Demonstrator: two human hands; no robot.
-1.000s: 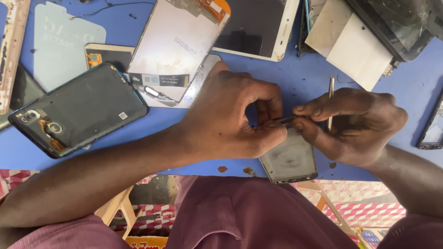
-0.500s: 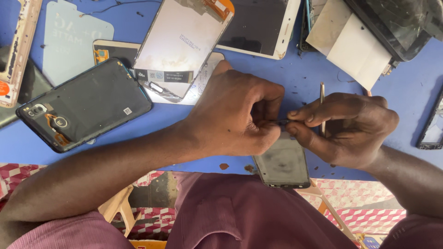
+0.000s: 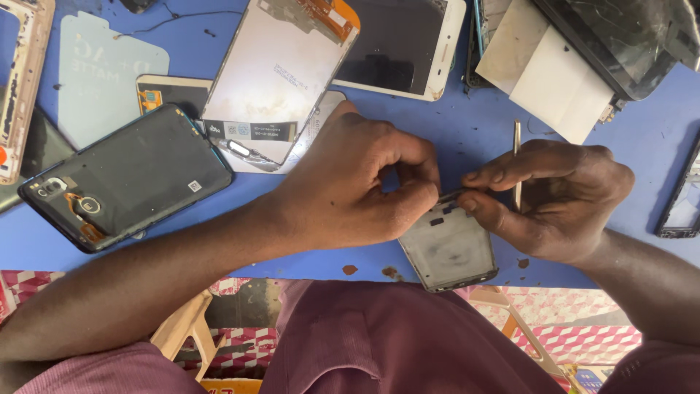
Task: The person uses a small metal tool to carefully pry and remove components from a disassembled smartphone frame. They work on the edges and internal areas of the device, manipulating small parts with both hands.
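Grey phone frame (image 3: 450, 248) at the blue bench's (image 3: 467, 138) near edge, pinched at its top by left hand (image 3: 357, 186) and right hand (image 3: 558, 197), the latter also gripping a thin metal tool (image 3: 517, 157). Best pressed steady, worked gently along the seam.

matt grey plastic phone frame (image 3: 448, 248), glossy black phone back (image 3: 131, 179), smooth blue tabletop (image 3: 467, 131).

Bright, even daylight; sharp focus

Blue table (image 3: 467, 131): dark phone back cover (image 3: 127, 179) left of left hand (image 3: 350, 186); white phone (image 3: 401, 47), display panel (image 3: 281, 69) beyond it.
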